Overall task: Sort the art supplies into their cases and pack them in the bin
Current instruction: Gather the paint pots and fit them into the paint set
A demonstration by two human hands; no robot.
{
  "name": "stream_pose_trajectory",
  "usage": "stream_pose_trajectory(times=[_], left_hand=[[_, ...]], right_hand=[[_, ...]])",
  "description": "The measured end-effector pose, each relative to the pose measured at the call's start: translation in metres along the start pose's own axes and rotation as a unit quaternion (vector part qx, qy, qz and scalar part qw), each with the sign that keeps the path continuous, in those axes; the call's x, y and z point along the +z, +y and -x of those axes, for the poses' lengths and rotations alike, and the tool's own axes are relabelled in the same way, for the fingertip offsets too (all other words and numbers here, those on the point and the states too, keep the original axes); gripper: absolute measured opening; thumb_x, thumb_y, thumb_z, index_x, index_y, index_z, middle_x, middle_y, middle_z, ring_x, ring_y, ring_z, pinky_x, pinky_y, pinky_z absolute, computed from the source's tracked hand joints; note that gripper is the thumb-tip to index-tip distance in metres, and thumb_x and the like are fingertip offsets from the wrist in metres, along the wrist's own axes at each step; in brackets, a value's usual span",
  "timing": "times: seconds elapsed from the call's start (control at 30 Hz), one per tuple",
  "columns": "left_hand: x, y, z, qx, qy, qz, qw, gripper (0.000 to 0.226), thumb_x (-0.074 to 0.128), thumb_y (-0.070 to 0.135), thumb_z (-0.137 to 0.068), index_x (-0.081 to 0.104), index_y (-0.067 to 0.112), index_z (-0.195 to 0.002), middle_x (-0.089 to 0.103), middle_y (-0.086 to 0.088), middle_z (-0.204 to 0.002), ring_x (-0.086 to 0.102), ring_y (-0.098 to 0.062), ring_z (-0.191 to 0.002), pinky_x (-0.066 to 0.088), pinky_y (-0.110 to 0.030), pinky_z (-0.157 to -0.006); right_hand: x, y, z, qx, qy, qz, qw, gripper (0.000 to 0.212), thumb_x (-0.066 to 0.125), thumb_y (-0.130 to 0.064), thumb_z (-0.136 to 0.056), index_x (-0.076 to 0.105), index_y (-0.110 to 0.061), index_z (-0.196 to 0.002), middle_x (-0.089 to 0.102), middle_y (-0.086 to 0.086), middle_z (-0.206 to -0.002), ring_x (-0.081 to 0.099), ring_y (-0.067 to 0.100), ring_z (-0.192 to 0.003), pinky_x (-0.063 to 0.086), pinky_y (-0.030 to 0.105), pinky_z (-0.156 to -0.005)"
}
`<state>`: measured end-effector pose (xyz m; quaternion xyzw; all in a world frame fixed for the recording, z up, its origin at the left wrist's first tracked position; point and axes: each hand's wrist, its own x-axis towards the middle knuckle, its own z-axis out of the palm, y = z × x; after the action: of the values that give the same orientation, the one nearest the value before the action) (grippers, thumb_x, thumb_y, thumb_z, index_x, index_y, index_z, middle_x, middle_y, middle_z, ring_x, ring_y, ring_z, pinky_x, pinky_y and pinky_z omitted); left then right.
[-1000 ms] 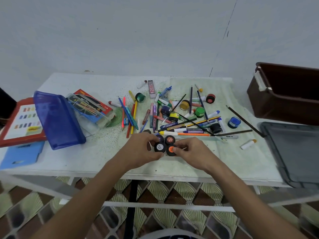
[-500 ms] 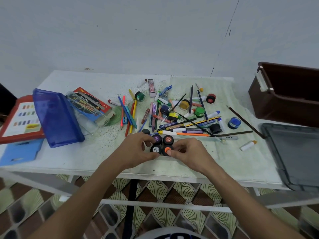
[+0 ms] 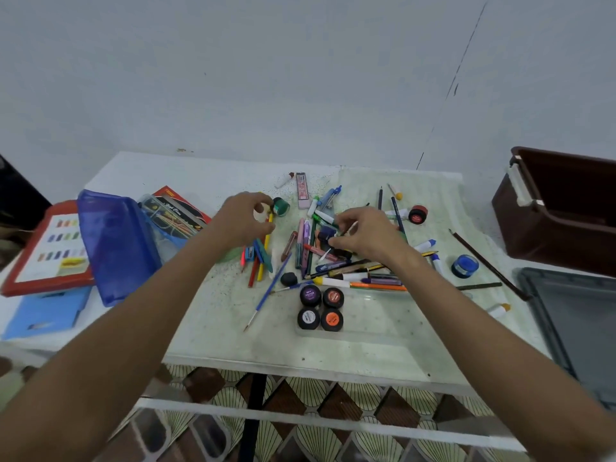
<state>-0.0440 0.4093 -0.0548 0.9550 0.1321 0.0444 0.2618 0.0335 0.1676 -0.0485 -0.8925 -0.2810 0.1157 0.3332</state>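
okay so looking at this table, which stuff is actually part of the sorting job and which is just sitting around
Part of the job:
paint pots in the clear tray
pencil and brush pile
green pot by the left hand
right hand
blue case
brown bin

Lying about:
grey lid
red-framed colour chart

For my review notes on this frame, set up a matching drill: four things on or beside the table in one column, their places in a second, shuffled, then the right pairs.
Things:
1. Green paint pot
2. Blue paint pot
3. Brown bin
4. Four grouped paint pots

Places:
A. Off the table's right end
B. Near the front edge, in a clear tray
C. By the left hand's fingertips
D. Right of the pencil pile, beyond the right hand

Pairs: 1-C, 2-D, 3-A, 4-B
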Motion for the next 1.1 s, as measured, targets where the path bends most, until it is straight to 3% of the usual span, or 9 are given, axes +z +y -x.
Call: stream_pose_trajectory(times=[0.17, 0.27, 0.47, 0.63, 0.7, 0.8, 0.9, 1.0, 1.1], left_hand=[[0.002, -0.011, -0.036, 0.0, -0.019, -0.035, 0.999, 0.06, 0.07, 0.022, -0.082, 0.048, 0.025, -0.138, 0.056, -0.008, -0.122, 0.049, -0.018, -0.087, 0.038, -0.028, -0.079], [0.009, -0.013, -0.051, 0.006, -0.044, -0.044, 0.998, 0.062, 0.07, 0.021, -0.083, 0.046, 0.026, -0.14, 0.055, -0.009, -0.127, 0.05, -0.018, -0.089, 0.039, -0.029, -0.083], [0.019, -0.02, -0.074, 0.013, -0.081, -0.079, 0.993, 0.06, 0.065, 0.009, -0.084, 0.047, 0.024, -0.14, 0.048, -0.01, -0.139, 0.046, -0.028, -0.126, 0.037, -0.036, -0.101], [0.023, -0.018, -0.08, 0.026, -0.067, -0.098, 0.993, 0.045, 0.065, 0.013, -0.087, 0.056, 0.017, -0.132, 0.054, -0.007, -0.135, 0.051, -0.027, -0.119, 0.038, -0.034, -0.097], [0.021, -0.014, -0.077, 0.02, -0.065, -0.08, 0.995, 0.043, 0.068, 0.022, -0.088, 0.057, 0.016, -0.129, 0.056, -0.007, -0.131, 0.055, -0.025, -0.108, 0.039, -0.033, -0.09], [0.018, -0.008, -0.069, 0.022, -0.052, -0.02, 0.998, 0.04, 0.068, 0.028, -0.088, 0.058, 0.017, -0.125, 0.06, -0.004, -0.126, 0.058, -0.017, -0.096, 0.04, -0.029, -0.081], [0.013, 0.006, -0.052, 0.045, -0.035, 0.03, 0.998, 0.041, 0.071, 0.029, -0.085, 0.061, 0.015, -0.121, 0.064, -0.002, -0.12, 0.061, -0.015, -0.104, 0.043, -0.024, -0.087], [0.008, 0.02, -0.034, 0.053, -0.035, 0.076, 0.995, 0.04, 0.075, 0.026, -0.08, 0.064, 0.015, -0.117, 0.068, -0.001, -0.112, 0.062, -0.011, -0.105, 0.049, -0.028, -0.095], [0.007, 0.033, -0.014, 0.053, -0.03, 0.134, 0.989, 0.037, 0.078, 0.026, -0.078, 0.066, 0.019, -0.112, 0.07, 0.003, -0.104, 0.066, -0.008, -0.095, 0.054, -0.036, -0.092]], right_hand=[[0.003, 0.005, -0.028, -0.001, -0.047, -0.008, 0.999, 0.059, 0.085, -0.028, -0.069, 0.065, -0.016, -0.123, 0.063, -0.002, -0.111, 0.055, 0.009, -0.087, 0.041, 0.024, -0.076], [-0.002, 0.011, -0.038, -0.007, -0.095, -0.01, 0.995, 0.059, 0.086, -0.028, -0.068, 0.064, -0.023, -0.123, 0.063, -0.002, -0.12, 0.058, 0.012, -0.092, 0.044, 0.026, -0.077], [-0.003, 0.01, -0.053, -0.027, -0.194, 0.025, 0.98, 0.053, 0.081, -0.018, -0.074, 0.063, -0.024, -0.124, 0.06, -0.004, -0.126, 0.056, 0.011, -0.1, 0.042, 0.026, -0.083], [0.003, 0.011, -0.062, -0.028, -0.192, 0.053, 0.98, 0.039, 0.078, -0.02, -0.078, 0.068, -0.023, -0.116, 0.062, -0.001, -0.12, 0.057, 0.014, -0.099, 0.045, 0.031, -0.093], [0.002, 0.013, -0.063, -0.032, -0.181, 0.046, 0.982, 0.036, 0.077, -0.024, -0.08, 0.07, -0.022, -0.114, 0.064, -0.001, -0.112, 0.059, 0.014, -0.094, 0.046, 0.031, -0.089], [-0.002, 0.015, -0.06, -0.023, -0.147, -0.024, 0.989, 0.034, 0.076, -0.023, -0.081, 0.069, -0.019, -0.114, 0.065, -0.002, -0.11, 0.061, 0.009, -0.09, 0.05, 0.031, -0.087], [-0.006, 0.018, -0.051, 0.007, -0.108, -0.147, 0.983, 0.028, 0.073, -0.017, -0.083, 0.07, -0.018, -0.111, 0.065, -0.004, -0.115, 0.063, 0.003, -0.097, 0.051, 0.03, -0.093], [-0.009, 0.018, -0.036, 0.047, -0.107, -0.273, 0.955, 0.029, 0.067, -0.013, -0.088, 0.069, -0.021, -0.116, 0.066, -0.004, -0.122, 0.063, 0.004, -0.107, 0.055, 0.03, -0.091], [-0.013, 0.019, -0.017, 0.097, -0.094, -0.353, 0.926, 0.025, 0.056, -0.009, -0.094, 0.071, -0.016, -0.113, 0.065, -0.002, -0.119, 0.064, 0.013, -0.097, 0.056, 0.031, -0.087]])
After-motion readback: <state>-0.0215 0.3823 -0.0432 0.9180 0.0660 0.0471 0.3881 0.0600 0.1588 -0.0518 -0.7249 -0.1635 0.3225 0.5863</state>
